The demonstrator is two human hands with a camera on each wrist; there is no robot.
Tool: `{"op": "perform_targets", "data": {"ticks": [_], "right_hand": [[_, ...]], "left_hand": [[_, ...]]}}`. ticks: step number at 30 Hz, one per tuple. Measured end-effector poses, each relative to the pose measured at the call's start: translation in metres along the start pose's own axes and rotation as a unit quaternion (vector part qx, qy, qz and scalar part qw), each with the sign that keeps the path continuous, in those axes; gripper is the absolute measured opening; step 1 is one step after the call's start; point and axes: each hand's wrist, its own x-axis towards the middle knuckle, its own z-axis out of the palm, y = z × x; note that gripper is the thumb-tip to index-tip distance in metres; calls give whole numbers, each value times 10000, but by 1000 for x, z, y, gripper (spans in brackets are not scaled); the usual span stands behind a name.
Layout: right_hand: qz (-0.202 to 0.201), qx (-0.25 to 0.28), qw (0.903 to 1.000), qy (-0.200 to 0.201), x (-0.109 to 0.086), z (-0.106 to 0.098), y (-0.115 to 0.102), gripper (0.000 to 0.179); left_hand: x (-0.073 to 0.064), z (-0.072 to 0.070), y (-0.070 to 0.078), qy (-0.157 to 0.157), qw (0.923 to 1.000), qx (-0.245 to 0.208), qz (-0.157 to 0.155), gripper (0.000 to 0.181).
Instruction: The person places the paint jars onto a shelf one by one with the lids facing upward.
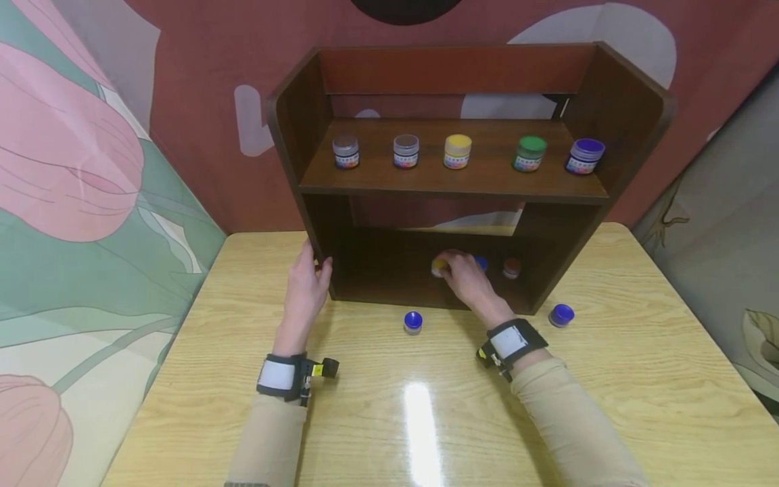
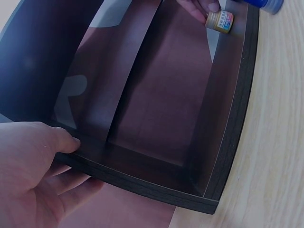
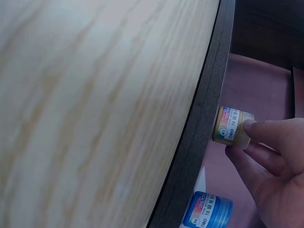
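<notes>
My right hand [image 1: 467,276] pinches a small yellow paint jar [image 3: 229,126] by its lid end, thumb on one side and fingers on the other. The jar stands on the lower level of a dark brown wooden shelf [image 1: 389,292]. Just right of the hand is a blue paint jar [image 3: 209,212], partly hidden by the hand in the head view, then a brown-lidded jar [image 1: 512,268]. My left hand [image 1: 307,284] grips the front edge of the shelf's left side panel [image 2: 142,183], with the thumb inside and the fingers around the outside.
On the upper level several paint jars stand in a row: two dark-lidded ones [image 1: 345,151], a yellow [image 1: 457,151], a green [image 1: 529,154] and a violet-blue [image 1: 585,157]. Two blue-lidded jars, one in front [image 1: 413,323] and one at right [image 1: 561,315], sit on the wooden table [image 1: 365,419].
</notes>
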Motion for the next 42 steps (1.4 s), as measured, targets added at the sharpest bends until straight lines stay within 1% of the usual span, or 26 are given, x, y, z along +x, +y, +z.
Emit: {"op": "perform_targets", "data": {"ticks": [8,13,19,24,29,33,36,39,42], "right_hand": [[52,4,10000,-20,1,2,3,19],[-14,1,10000,55,0,2,3,19],[-110,-57,9996,258,-3,-2,1,24],[-251,8,9984,516,-6,-11,-5,23],[-302,81,9977,606,-13,-15,-12,21],[-354,154,9979,521,-21,-15,-19,20],[-498,251,9978,363,-27,-13,-27,21],[-601,325,9976,92,-34,-11,-36,23],[-723,311,9965,-282,-41,-10,-43,24]], "left_hand": [[-1,1,0,-1,10000,-8,18,38],[-1,2,-1,36,10000,-15,71,39],[-1,3,-1,62,9999,-70,105,38],[-1,3,-1,66,9999,-108,88,37],[-1,3,0,72,9999,-111,74,37],[0,2,1,74,9999,-138,70,37],[0,2,1,88,9999,-109,63,37],[0,1,2,84,9999,-72,41,37],[0,0,2,57,10000,-4,-13,36]]}}
